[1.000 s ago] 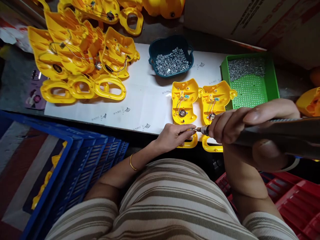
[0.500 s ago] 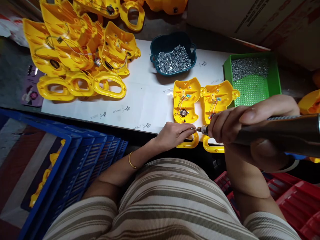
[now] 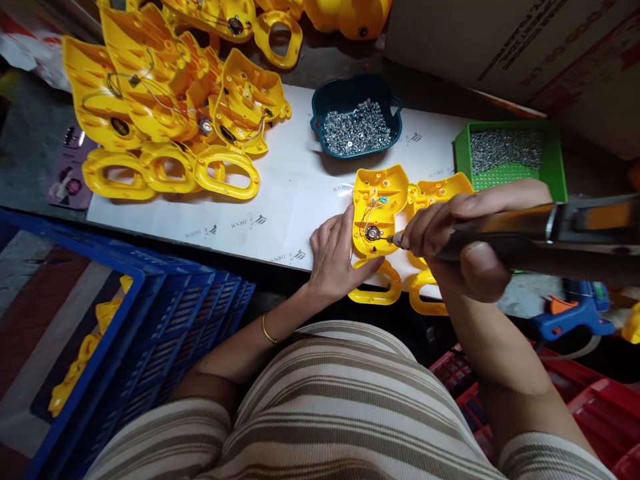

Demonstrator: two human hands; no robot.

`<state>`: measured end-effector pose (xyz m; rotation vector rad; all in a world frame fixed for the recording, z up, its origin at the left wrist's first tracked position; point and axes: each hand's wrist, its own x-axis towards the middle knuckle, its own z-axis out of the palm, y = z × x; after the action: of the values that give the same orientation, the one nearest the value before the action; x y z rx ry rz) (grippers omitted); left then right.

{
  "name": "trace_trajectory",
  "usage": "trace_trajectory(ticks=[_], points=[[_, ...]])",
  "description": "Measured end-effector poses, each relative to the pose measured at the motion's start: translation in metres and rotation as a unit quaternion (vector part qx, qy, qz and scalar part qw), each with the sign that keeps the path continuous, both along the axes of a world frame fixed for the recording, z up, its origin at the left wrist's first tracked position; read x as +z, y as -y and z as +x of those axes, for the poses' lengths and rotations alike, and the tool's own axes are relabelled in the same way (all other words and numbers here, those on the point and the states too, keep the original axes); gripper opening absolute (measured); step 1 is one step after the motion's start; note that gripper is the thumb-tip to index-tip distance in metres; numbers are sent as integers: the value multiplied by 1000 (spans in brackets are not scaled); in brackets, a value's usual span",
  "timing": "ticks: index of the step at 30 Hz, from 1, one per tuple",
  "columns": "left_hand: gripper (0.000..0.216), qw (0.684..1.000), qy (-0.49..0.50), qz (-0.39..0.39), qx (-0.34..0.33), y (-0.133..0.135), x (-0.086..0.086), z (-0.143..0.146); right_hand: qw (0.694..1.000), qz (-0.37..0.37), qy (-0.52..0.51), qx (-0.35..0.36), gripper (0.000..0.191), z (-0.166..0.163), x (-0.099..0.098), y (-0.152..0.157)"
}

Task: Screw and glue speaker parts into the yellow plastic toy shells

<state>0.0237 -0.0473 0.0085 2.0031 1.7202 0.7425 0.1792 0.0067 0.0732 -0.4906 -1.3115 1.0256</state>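
Note:
My left hand [image 3: 334,257] grips the left edge of a yellow plastic shell [image 3: 383,179], thumb stretched along its lower end and fingers along its side. Inside the shell are thin wires, a small green circuit board [image 3: 383,200] and a round speaker [image 3: 373,232]. My right hand [image 3: 465,233] is wrapped round a dark power screwdriver [image 3: 525,243], held nearly level. The bit's tip is at the right rim of the speaker; whether a screw sits under it is too small to tell. A second yellow shell [image 3: 443,187] lies alongside, partly hidden by my right hand.
A dark teal basket [image 3: 320,130] and a green tray [image 3: 557,163] hold small metal screws. Stacked yellow shells [image 3: 165,87] stand at left. A blue glue gun [image 3: 575,320] lies at right. Blue crates [image 3: 185,320] and red crates [image 3: 575,407] flank my body.
My left hand has gone from a pinch at the bit's tip to the shell's left edge. The screwdriver bit has moved up and left to the speaker. The view has shifted slightly.

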Motion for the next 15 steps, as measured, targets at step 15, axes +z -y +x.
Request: trace_trajectory(ticks=[15], points=[[97,999,-12,-38,-4,1,3,4,999,23,11,41,25,-21,-24,-17]])
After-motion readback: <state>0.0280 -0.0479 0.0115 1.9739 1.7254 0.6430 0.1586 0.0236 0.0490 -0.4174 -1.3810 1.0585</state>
